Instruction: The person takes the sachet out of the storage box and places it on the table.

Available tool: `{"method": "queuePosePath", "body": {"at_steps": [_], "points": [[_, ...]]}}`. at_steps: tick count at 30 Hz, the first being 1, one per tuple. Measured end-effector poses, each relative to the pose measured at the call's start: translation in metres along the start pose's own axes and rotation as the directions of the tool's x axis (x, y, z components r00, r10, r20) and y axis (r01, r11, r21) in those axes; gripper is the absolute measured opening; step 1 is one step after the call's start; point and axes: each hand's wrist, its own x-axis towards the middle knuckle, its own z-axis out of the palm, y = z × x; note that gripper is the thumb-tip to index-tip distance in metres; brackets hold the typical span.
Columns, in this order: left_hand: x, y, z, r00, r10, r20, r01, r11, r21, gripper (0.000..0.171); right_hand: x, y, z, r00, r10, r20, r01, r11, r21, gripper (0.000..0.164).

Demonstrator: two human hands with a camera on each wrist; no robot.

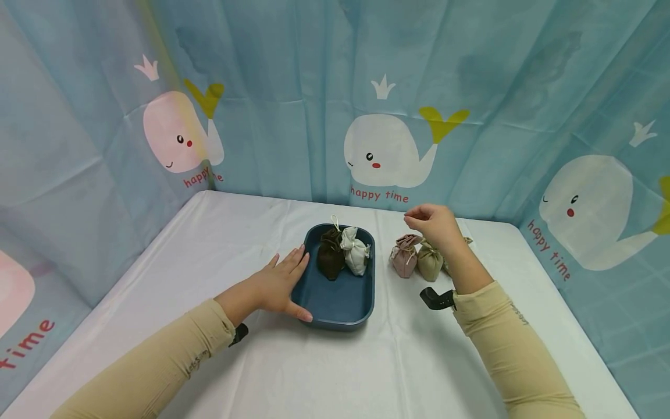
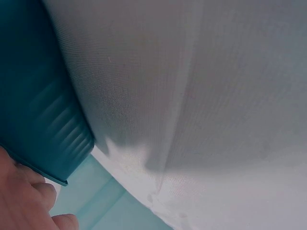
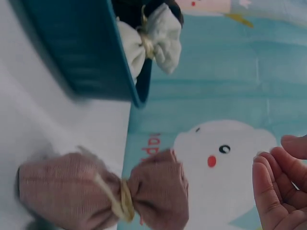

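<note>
A blue rectangular tray (image 1: 340,317) stands on the white cloth. In its far half lie a dark brown drawstring pouch (image 1: 331,259) and a white drawstring pouch (image 1: 356,256). My left hand (image 1: 277,285) rests along the tray's left rim, fingers spread and thumb at the near corner. To the right of the tray sit a pink pouch (image 1: 405,260) and an olive green pouch (image 1: 430,263). Another pouch (image 1: 467,240) is mostly hidden behind my right wrist. Above these pouches hovers my right hand (image 1: 433,224), fingers loosely bent, holding nothing and touching none of them.
The white cloth (image 1: 335,372) covers the table. A blue curtain (image 1: 293,151) printed with whales hangs along the back and both sides. Black wrist-camera mounts (image 1: 437,298) stick out near both sleeves.
</note>
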Motion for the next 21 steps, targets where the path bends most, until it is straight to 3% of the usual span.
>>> {"method": "queuePosePath", "body": {"at_steps": [8,14,21], "points": [[0.001,0.000,0.001,1.000,-0.006,0.003,0.006,1.000,-0.001,0.132,0.004,-0.016,0.020,0.998,-0.017,0.058,0.015,0.999,0.030,0.022],[0.001,0.000,0.002,1.000,-0.011,0.007,0.011,1.000,-0.008,0.131,0.007,-0.026,0.037,0.994,-0.064,0.085,0.064,0.998,0.002,0.018],[0.001,0.000,0.001,1.000,-0.006,0.001,0.006,1.000,-0.007,0.131,0.015,-0.032,0.055,0.992,-0.067,0.111,0.069,0.997,-0.016,0.015]]}}
